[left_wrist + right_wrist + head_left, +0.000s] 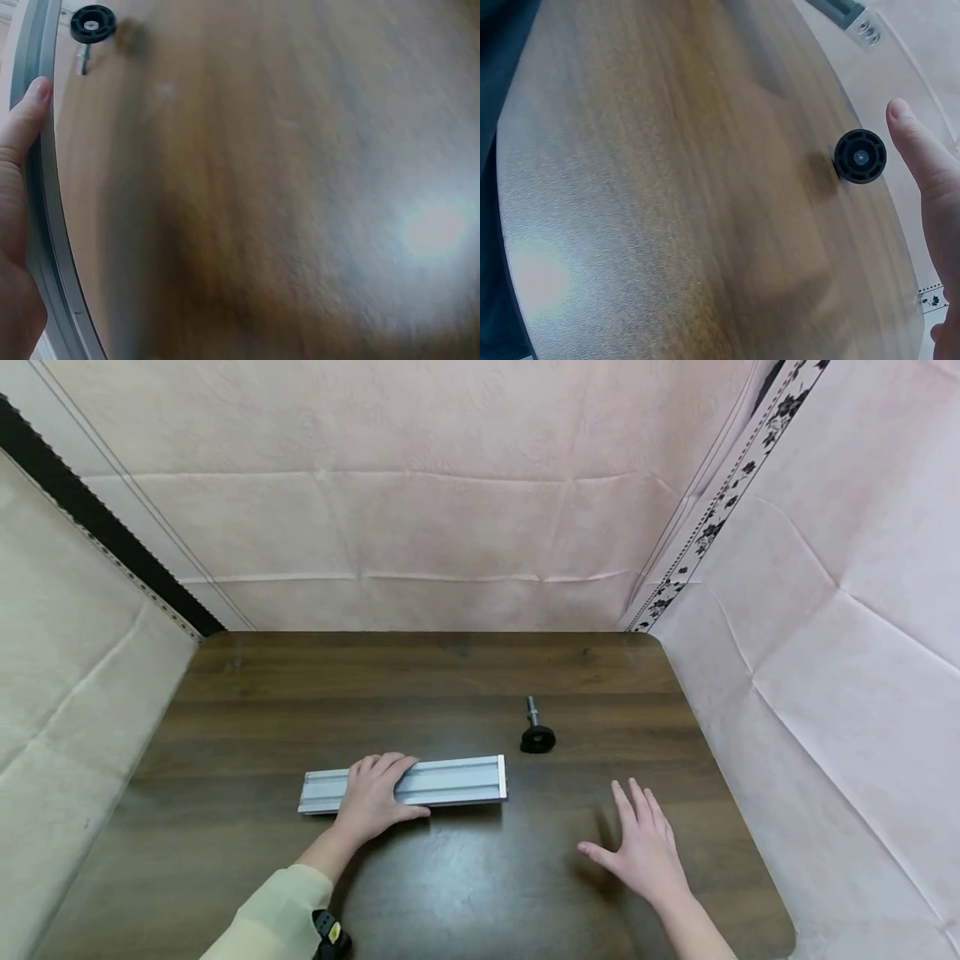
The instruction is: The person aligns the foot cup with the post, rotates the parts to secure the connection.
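My left hand [375, 797] grips a silvery aluminium profile [453, 781] with long grooves, its thumb along the near side and its fingers over the top. The profile lies crosswise in the head view, casting a shadow on the wood below. In the left wrist view the thumb presses on the profile's [56, 225] edge. A levelling foot [537, 739] with a round black base and a threaded metal stud stands apart, beyond the profile's right end. My right hand [648, 856] hovers over the table's right side, fingers spread and holding nothing.
The brown wooden table [420, 685] has rounded corners. Pale cloth hangs behind it [450, 527] and along both sides, with a floral border [705, 531] at the right. A black device [330, 935] is strapped at the left sleeve.
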{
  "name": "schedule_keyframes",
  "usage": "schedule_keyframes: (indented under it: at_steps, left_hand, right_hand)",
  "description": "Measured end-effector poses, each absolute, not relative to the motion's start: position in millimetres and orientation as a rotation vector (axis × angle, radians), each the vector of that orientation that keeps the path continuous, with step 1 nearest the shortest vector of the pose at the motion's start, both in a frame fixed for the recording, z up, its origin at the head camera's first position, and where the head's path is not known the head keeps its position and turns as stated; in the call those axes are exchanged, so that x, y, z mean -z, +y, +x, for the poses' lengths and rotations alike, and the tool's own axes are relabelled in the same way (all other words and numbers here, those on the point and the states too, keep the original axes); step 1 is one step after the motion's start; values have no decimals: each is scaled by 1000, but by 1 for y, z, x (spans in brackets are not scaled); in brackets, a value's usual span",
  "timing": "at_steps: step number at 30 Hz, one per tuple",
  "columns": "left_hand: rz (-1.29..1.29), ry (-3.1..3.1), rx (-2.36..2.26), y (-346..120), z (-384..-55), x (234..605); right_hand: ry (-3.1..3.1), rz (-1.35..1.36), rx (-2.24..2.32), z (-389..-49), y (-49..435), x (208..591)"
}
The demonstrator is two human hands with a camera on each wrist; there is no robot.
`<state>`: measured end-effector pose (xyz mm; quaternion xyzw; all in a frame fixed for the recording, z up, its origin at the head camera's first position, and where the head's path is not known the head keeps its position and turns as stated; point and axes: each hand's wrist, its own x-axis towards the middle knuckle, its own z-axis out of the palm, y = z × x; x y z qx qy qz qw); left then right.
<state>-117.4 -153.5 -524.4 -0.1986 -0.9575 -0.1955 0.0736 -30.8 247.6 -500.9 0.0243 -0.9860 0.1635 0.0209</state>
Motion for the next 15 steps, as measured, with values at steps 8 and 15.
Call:
schedule_keyframes:
  at_steps: [8,15]
  left_hand:
    - [-529,-2809,826,-145,-115,506]
    - [-547,-2760,982,-137,-109,489]
  right_hand:
    - [-3050,72,-514,-33,250,499]
    - [-3052,76,-532,-35,249,497]
